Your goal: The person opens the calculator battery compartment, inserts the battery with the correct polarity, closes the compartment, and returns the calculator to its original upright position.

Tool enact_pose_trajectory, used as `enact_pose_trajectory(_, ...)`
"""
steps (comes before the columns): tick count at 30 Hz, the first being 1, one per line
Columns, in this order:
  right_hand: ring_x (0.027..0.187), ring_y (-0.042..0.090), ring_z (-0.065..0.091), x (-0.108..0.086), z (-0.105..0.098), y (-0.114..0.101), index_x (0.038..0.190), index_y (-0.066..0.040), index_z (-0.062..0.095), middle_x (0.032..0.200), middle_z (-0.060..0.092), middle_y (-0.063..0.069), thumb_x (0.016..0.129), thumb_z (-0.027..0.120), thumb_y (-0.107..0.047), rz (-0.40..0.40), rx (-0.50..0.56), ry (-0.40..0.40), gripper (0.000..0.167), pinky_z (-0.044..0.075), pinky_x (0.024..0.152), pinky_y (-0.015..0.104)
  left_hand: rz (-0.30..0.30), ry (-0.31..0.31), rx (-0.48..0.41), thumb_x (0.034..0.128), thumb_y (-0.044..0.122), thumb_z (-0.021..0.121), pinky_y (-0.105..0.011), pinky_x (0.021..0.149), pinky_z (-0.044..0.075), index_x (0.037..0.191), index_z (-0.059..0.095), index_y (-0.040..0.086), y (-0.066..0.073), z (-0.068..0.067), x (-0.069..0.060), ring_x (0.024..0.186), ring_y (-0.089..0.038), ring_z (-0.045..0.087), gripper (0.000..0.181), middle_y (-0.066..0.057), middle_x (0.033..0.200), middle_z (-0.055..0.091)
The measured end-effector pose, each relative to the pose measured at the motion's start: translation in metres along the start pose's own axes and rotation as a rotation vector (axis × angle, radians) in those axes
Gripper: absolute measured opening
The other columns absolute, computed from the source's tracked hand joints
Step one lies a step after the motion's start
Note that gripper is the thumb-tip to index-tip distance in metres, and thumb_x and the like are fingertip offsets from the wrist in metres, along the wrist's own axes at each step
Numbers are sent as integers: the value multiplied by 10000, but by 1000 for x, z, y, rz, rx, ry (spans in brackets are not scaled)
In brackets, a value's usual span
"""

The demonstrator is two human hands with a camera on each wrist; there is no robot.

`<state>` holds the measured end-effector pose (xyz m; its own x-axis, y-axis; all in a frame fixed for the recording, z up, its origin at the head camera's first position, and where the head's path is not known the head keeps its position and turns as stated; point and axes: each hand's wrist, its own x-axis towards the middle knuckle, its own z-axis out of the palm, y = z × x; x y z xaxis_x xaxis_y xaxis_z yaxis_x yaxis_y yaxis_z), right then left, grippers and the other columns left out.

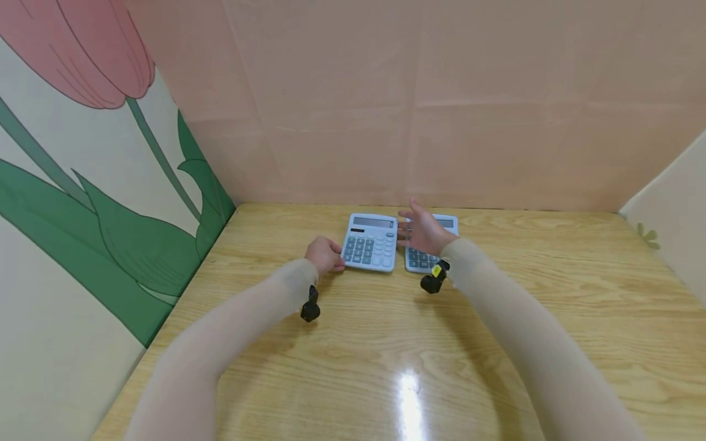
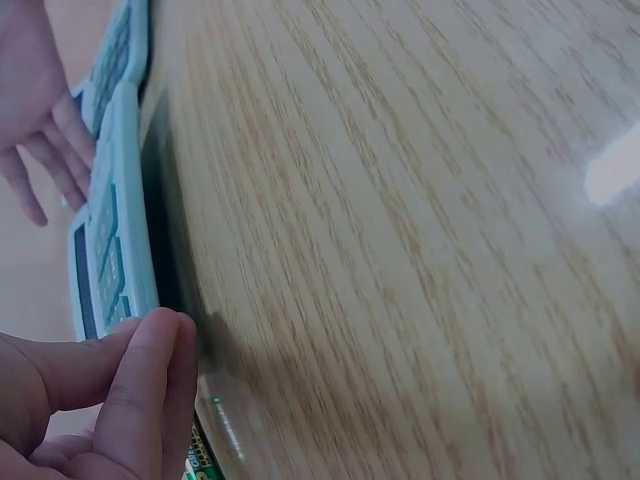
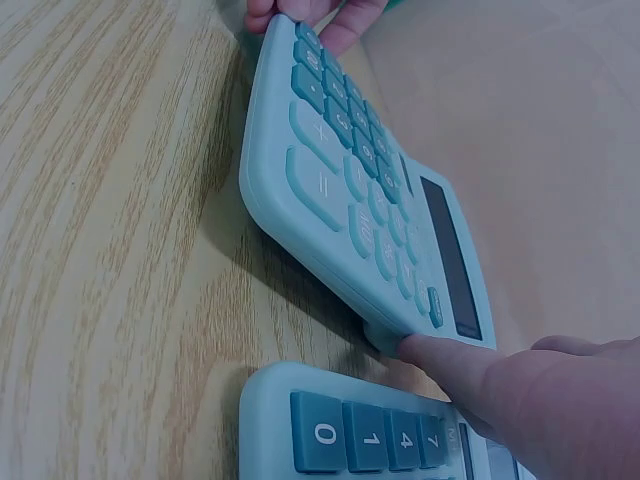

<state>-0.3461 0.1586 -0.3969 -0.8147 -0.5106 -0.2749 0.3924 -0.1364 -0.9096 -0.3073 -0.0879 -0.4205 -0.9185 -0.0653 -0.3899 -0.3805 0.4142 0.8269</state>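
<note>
At ctr. of head frame, first calc. (image 1: 368,242) lies face up, display edge toward top of frame, slightly askew. Wrist views show a dark gap below its lower edge, so that edge appears raised off the table (image 1: 353,361); how much of the rest bears on it, can't tell. L hand (image 1: 325,255) pinches the lower-left corner btwn. thumb and fingers. R hand (image 1: 423,231) is at the upper-right side, fingers spread and mostly straight; per R wrist view, one fingertip (image 3: 415,348) touches the side edge, no grip noted. Second calc. (image 1: 422,261) sits just to the right, narrow gap btwn. the two, partly hidden by R hand.

Risk, as judged: main hold is one small corner. If the thumb slips, the raised edge would drop & knock the table. If the fingertip pushes unevenly, first calc. could pivot about the pinched corner and bump or ride onto second calc. R hand, low over second calc., could nudge it or press keys by accident. Black wrist cam (image 1: 433,282) on R side is near second calc.'s lower edge; could catch it if the wrist dips.

Outward: glare (image 1: 409,404) at lower ctr., tulip-print panel (image 1: 132,202) at left, pink backdrop (image 1: 419,110) across top.
</note>
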Motion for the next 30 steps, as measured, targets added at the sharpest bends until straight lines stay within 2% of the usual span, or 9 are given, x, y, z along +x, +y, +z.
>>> enact_pose_trajectory(10,1469,376,-146,0,1,-1,1534,-115,-136,1577,-212,209,981,150,-633,7,-6,1,810,-5,1224,521,0,8,19,796,-188,654,-270,678,616,1049,604,-87,1,3,-2,609,-144,623,278,-134,892,586)
enact_pose_trajectory(20,1472,363,-153,-1,2,-1,1541,-126,-111,1587,-209,178,972,172,-647,11,3,5,822,1,1225,524,-22,13,106,821,-149,657,-255,647,612,1037,611,-60,4,4,-2,625,-148,656,238,-139,896,624)
enact_pose_trajectory(27,1468,349,-177,-3,6,-2,1534,-115,-132,1581,-229,168,976,140,-642,10,-24,-5,814,-26,1221,524,-12,23,146,782,-164,688,-253,622,610,1018,596,-71,4,6,-1,628,-177,688,270,-115,819,583)
enact_pose_trajectory(30,1470,337,-178,-2,6,-2,1536,-116,-126,1586,-228,149,978,141,-641,18,-26,-2,811,-25,1223,519,-17,27,157,775,-163,697,-259,640,612,1035,601,-66,5,6,-2,672,-197,709,294,-126,862,604)
